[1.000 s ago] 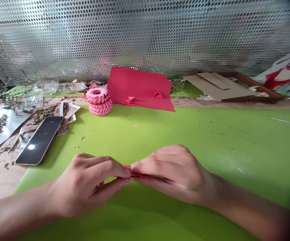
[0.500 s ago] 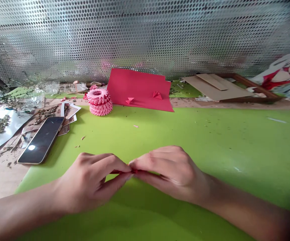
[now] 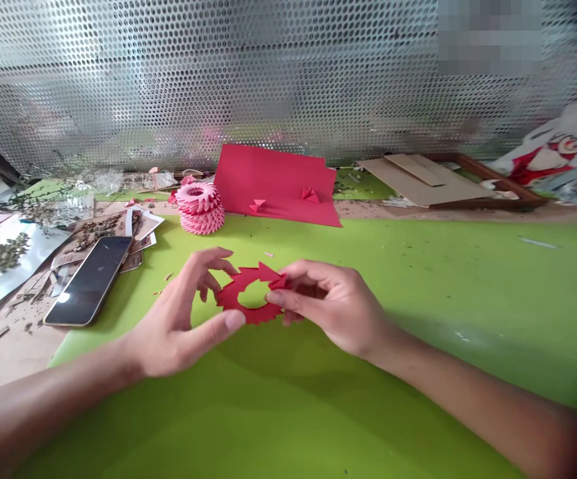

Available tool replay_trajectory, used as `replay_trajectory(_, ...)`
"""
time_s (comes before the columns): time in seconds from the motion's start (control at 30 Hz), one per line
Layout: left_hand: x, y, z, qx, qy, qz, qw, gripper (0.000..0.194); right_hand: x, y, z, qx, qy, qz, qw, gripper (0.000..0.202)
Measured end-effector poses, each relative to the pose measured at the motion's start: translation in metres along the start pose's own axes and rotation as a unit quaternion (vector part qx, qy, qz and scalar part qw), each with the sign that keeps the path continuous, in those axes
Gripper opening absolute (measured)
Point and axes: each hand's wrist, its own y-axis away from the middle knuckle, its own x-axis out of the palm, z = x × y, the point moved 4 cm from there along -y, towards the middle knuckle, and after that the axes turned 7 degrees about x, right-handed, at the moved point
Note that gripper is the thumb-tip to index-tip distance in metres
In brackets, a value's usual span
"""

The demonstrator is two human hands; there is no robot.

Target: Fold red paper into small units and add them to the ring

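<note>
A toothed red paper ring (image 3: pixel 231 291), made of folded pieces, is held just above the green mat with its open centre facing up. My right hand (image 3: pixel 341 306) pinches its right side between thumb and fingers; the thumb lies on the inner edge. At the upper right of the ring, a pointed fold stands out beside my fingertips. My left hand (image 3: pixel 181 319) is curved around the left side with fingers spread, its thumb by the front edge. Whether that thumb touches the ring is hard to tell.
A pink folded-paper stack (image 3: pixel 199 209) stands behind my left hand. Two small red folded pieces lie on red paper sheets (image 3: pixel 278 176). At left lies a phone (image 3: pixel 90 279) beside dried bits and cards. A brown frame with cardboard (image 3: pixel 423 179) sits back right, before a perforated metal wall (image 3: pixel 288 80).
Both hands have lifted and moved slightly away from me. The left fingers have spread from their pinch, and the red ring, mostly hidden before, now shows its full round shape.
</note>
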Motion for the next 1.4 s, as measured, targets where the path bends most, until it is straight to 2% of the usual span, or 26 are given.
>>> replay_trajectory(0.07, 0.003, 0.0, 0.0, 0.018, 0.019, 0.004, 1.0, 0.072, 0.005, -0.001, -0.002, 0.041, -0.069, 0.028, 0.996, 0.032)
replay_trajectory(0.1, 0.005, -0.001, -0.002, 0.027, 0.032, 0.007, 0.999, 0.074, 0.008, -0.002, -0.002, 0.057, -0.093, 0.045, 0.993, 0.033)
replay_trajectory(0.27, 0.015, -0.001, -0.008, 0.047, 0.081, 0.009, 0.996, 0.04, 0.021, 0.0, -0.001, 0.088, -0.152, 0.109, 0.978, 0.037)
replay_trajectory(0.43, 0.018, 0.002, -0.005, 0.023, 0.118, -0.015, 0.993, 0.031, 0.026, 0.002, 0.0, 0.092, -0.165, 0.117, 0.975, 0.036)
replay_trajectory(0.67, 0.015, -0.001, -0.005, 0.006, 0.086, 0.005, 0.996, 0.038, 0.025, 0.004, -0.003, 0.096, -0.143, 0.12, 0.978, 0.039)
replay_trajectory(0.87, 0.01, -0.003, -0.004, -0.02, 0.043, -0.037, 0.998, 0.039, 0.025, 0.005, -0.003, 0.092, -0.122, 0.123, 0.981, 0.039)
replay_trajectory(1.0, 0.009, -0.005, -0.004, -0.032, 0.013, -0.032, 0.999, 0.036, 0.026, 0.004, -0.005, 0.093, -0.104, 0.124, 0.982, 0.038)
replay_trajectory(1.2, 0.013, -0.005, 0.001, -0.061, 0.015, 0.019, 0.998, 0.038, 0.026, 0.005, -0.01, 0.073, -0.031, 0.118, 0.99, 0.037)
replay_trajectory(1.4, 0.013, -0.006, 0.001, -0.072, 0.05, -0.006, 0.996, 0.034, 0.024, 0.007, -0.005, 0.069, 0.003, 0.113, 0.991, 0.035)
